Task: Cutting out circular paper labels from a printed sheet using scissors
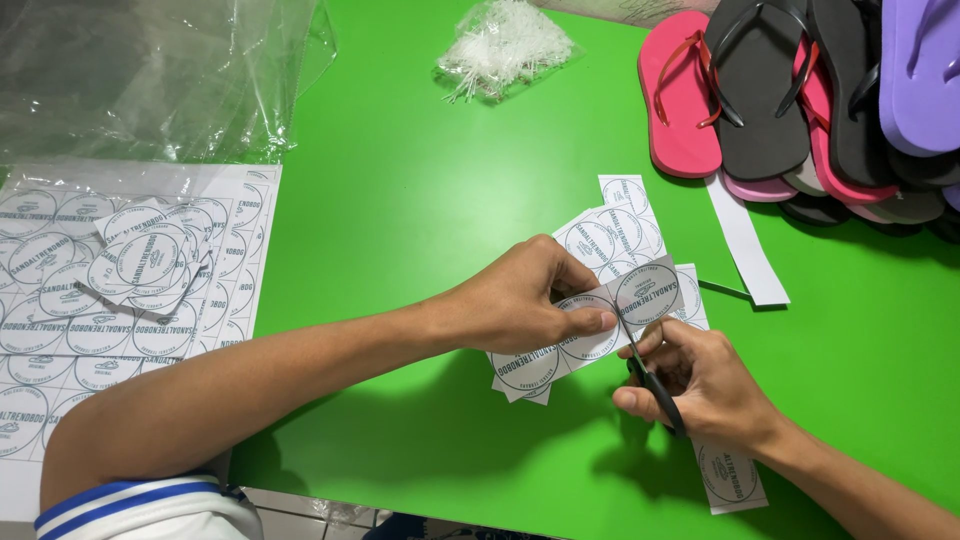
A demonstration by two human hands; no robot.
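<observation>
White paper strip of round printed labels (590, 330) sits pinched in the left hand (525, 300), thumb and fingers closed on its edge, just above the green table (400, 200). Right hand (700, 380) grips black scissors (650, 380), fingers curled through the handles, blades biting into the strip. More label strips (620, 225) lie beyond the hands; flip-flops (800, 90) pile up further right.

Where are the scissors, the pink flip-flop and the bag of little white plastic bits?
scissors (655, 385), head view, on the black handle in the right hand
pink flip-flop (678, 110), head view, on its sole
bag of white plastic bits (503, 45), head view, on the bag's middle
</observation>
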